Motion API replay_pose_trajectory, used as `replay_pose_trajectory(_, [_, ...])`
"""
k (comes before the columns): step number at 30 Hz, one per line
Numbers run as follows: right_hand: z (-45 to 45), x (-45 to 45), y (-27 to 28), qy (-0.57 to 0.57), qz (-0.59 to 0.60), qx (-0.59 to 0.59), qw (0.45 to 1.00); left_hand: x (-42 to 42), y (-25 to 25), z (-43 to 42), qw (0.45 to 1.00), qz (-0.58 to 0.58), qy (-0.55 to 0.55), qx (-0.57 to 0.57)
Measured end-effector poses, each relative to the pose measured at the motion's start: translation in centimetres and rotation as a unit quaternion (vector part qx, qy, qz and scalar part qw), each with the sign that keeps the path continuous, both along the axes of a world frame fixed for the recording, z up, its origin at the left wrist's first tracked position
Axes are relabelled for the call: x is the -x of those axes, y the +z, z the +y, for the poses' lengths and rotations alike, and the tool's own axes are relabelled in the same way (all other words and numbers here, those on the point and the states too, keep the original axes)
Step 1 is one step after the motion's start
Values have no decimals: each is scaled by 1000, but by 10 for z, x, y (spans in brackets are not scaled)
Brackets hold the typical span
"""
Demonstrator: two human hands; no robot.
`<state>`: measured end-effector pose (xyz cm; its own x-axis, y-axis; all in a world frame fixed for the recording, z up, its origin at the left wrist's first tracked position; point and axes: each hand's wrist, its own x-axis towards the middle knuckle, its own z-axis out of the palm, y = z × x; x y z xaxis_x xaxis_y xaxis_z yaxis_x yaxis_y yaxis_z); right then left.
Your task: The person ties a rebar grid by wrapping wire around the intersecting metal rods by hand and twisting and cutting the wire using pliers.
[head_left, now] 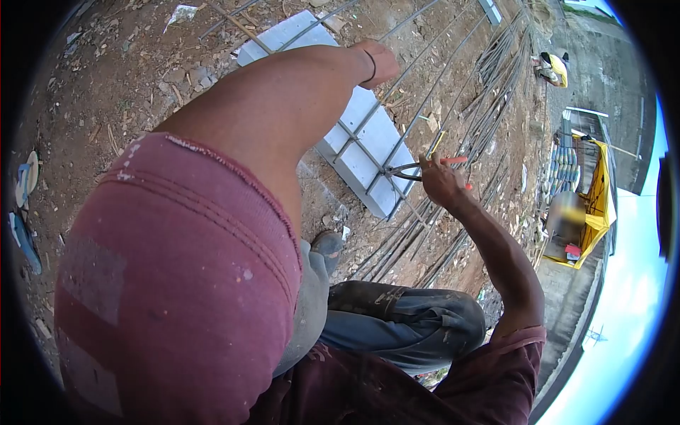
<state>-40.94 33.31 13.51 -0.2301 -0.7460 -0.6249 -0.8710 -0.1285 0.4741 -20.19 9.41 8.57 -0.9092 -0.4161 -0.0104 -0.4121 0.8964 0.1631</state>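
Note:
My right hand [441, 182] is closed round the orange-tipped handles of a pair of pincers [405, 171]. The jaws of the pincers meet a crossing of thin steel bars [365, 149] above a pale grey block-like slab [345, 176]. Further up the slab, my left hand [381, 64] is bent inward beside the bars, a dark band round its wrist. Its fingers look curled, but what they hold, if anything, is hidden. Across the left of the view, my left arm and shoulder cover part of the slab.
Loose steel bars [489, 78] lie in a long bundle on littered dirt ground. Sandals [27, 184] lie at the far left. A person in yellow [556, 69] bends over near a grey wall [602, 67]. Another person is by a yellow tarp [601, 205].

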Motion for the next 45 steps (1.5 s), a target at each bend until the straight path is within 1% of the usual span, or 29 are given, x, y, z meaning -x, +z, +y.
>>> replay_pose_trajectory(1, [-1, -2, -1, -1, 0, 0, 1000, 2, -1, 1, 1000, -5, 2, 5])
replay_pose_trajectory(3, [-5, -5, -2, 98, 52, -15, 994, 7, -7, 1, 1000, -2, -2, 5])
replay_pose_trajectory(4, [-8, -6, 0, 96, 52, -15, 994, 9, -10, 1, 1000, 0, -4, 6])
replay_pose_trajectory(6, [-14, -7, 4, 281, 93, -77, 952, 12, -12, 0, 1000, 0, -4, 3])
replay_pose_trajectory(7, [-14, -7, 4, 281, 92, -78, 952, 12, -12, 1, 1000, 0, -5, -1])
replay_pose_trajectory(9, [-16, -10, 5, 196, 85, -59, 975, 13, -13, 0, 1000, 1, -7, -1])
replay_pose_trajectory(10, [-19, -13, 9, 196, 83, -60, 975, 14, -13, -1, 1000, 1, -9, 0])
replay_pose_trajectory(11, [-23, -15, 13, 63, 52, -117, 990, 14, -15, -2, 1000, -1, -9, -1])
replay_pose_trajectory(12, [-26, -18, 15, -70, 19, -172, 982, 13, -15, -2, 1000, 9, -6, -4])
replay_pose_trajectory(14, [-20, -5, 8, -90, -5, -173, 981, 11, -17, -1, 1000, 17, -1, -8])
replay_pose_trajectory(16, [-16, -9, 12, -160, 3, -131, 978, 11, -20, 0, 1000, 25, -7, -11])
replay_pose_trajectory(22, [-13, -13, 16, -117, 30, -114, 986, 8, -34, -7, 999, 29, -8, -24])
replay_pose_trajectory(26, [-27, -5, 14, -55, 37, -183, 981, -1, -23, -4, 999, 5, -9, -40])
replay_pose_trajectory(27, [-41, -4, 17, -222, -21, -259, 940, -3, -21, -3, 999, 4, -8, -46])
replay_pose_trajectory(28, [-52, 0, 19, -382, -78, -324, 862, -3, -19, -4, 998, 1, -19, -53])
replay_pose_trajectory(30, [-52, 17, 12, -390, -98, -347, 847, 1, -19, -7, 998, 0, -27, -60])
replay_pose_trajectory(31, [-46, 16, 13, -224, -123, -281, 925, 5, -23, -8, 998, 22, -12, -59])
replay_pose_trajectory(32, [-39, 17, 16, -50, -144, -206, 967, 8, -28, -9, 997, 45, 1, -58])
replay_pose_trajectory(33, [-39, -5, 30, -16, -103, -210, 972, 7, -25, -7, 997, 48, 1, -61])
replay_pose_trajectory(34, [-31, 0, 34, -19, -101, -211, 972, 6, -19, -6, 997, 42, -3, -64])
replay_pose_trajectory(35, [-23, 11, 37, 220, -101, -100, 965, 5, -13, -6, 997, 34, -5, -65])
replay_pose_trajectory(36, [-21, 11, 42, 444, -95, 17, 891, 8, -14, -6, 997, 36, -7, -66])
replay_pose_trajectory(38, [-28, 14, 43, 479, -97, 35, 872, 14, -16, -5, 998, 35, -18, -55])
replay_pose_trajectory(39, [-39, -6, 48, 233, -65, -127, 962, 14, -13, -4, 998, 35, -21, -54])
replay_pose_trajectory(40, [-44, -18, 49, -35, -29, -279, 959, 13, -10, -1, 997, 33, -21, -62])
replay_pose_trajectory(41, [-38, 13, 38, -109, -113, -238, 958, 10, -9, 1, 997, 29, -19, -71])
replay_pose_trajectory(42, [-52, 13, 42, -272, -176, -261, 909, 9, -12, 4, 997, 28, -19, -73])
replay_pose_trajectory(44, [-62, 33, 32, -445, -211, -264, 829, 8, -12, 3, 996, 48, -25, -69])
replay_pose_trajectory(45, [-69, 25, 34, -441, -211, -263, 832, 5, -11, 0, 996, 48, -21, -66])
